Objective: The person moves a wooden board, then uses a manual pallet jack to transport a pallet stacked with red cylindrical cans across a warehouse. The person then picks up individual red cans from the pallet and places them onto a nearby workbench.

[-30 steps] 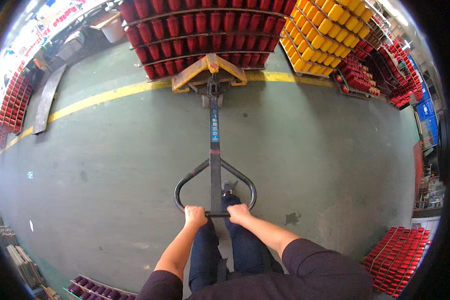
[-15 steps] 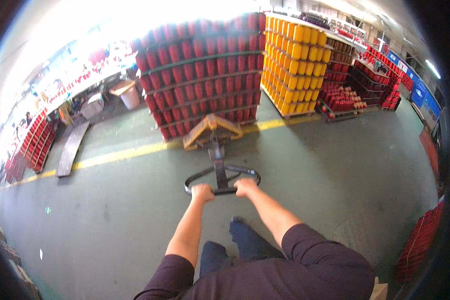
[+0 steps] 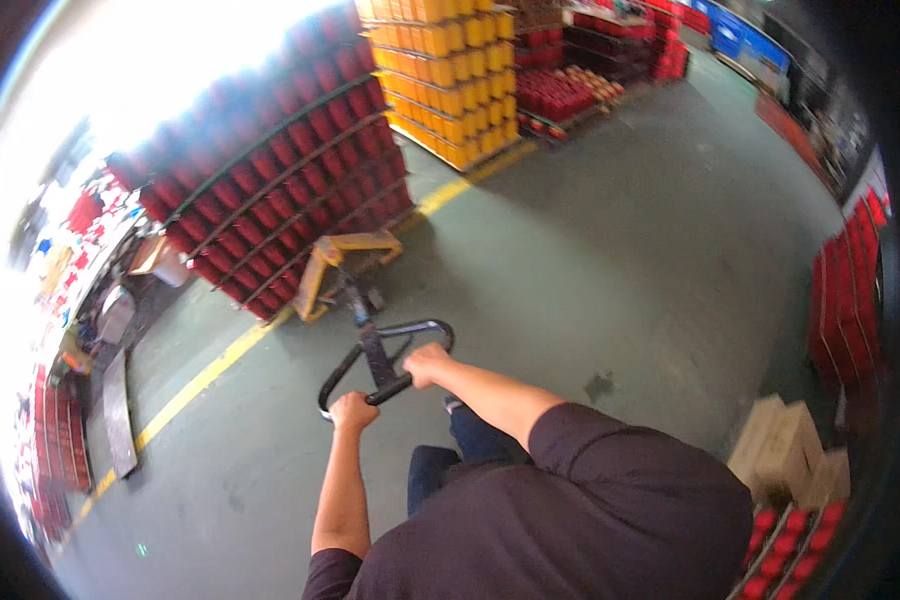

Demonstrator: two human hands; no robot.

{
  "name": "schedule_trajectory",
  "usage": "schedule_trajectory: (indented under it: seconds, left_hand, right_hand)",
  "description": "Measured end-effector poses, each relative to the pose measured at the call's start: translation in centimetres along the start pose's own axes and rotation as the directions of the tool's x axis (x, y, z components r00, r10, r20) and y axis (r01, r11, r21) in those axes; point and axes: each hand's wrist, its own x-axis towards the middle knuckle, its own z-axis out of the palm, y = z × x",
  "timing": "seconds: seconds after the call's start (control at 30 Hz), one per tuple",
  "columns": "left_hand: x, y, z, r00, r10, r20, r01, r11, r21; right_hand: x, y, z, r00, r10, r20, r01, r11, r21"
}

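Observation:
Both my hands are wrapped round the black loop handle (image 3: 388, 389) of a pallet jack. My left hand (image 3: 354, 410) grips the near bar at its left, and my right hand (image 3: 427, 366) grips it further right. From the handle a dark shaft runs up to the jack's yellow frame (image 3: 327, 262). Against that frame stands a tall stack of dark red cylinders (image 3: 288, 165) in layers, with thin sheets between them. The jack's forks are hidden beneath the stack. Glare washes out the stack's upper left.
A stack of yellow cylinders (image 3: 450, 85) stands beyond the red one, with a low red load (image 3: 555, 95) to its right. Cardboard boxes (image 3: 775, 445) and red stacks (image 3: 845, 300) are at the right. A yellow floor line (image 3: 205, 375) passes by a long plank (image 3: 118, 415).
My view has swung to the right, so the jack and red stack appear further left and tilted. Cardboard boxes have come into view at lower right. Both hands keep their grip.

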Motion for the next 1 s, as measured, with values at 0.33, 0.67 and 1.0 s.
schedule_trajectory:
  seconds: [0.33, 0.67, 1.0]
  left_hand:
    - [-1.4, 2.3, -2.0, 0.998, 0.068, 0.016, -0.069, 0.997, 0.021]
    - [-0.9, 2.1, -4.2, 1.000, 0.012, 0.020, -0.012, 1.000, 0.008]
    - [0.6, 6.7, -9.9, 0.990, -0.094, 0.106, 0.098, 0.995, -0.030]
  right_hand:
    - [-2.1, 0.5, -0.9, 0.997, 0.032, -0.066, -0.033, 0.999, -0.010]
    - [-0.9, 0.4, -3.3, 0.998, -0.063, 0.015, 0.063, 0.998, 0.000]
    - [0.8, 4.8, -9.5, 0.965, -0.192, 0.177, 0.178, 0.980, 0.093]
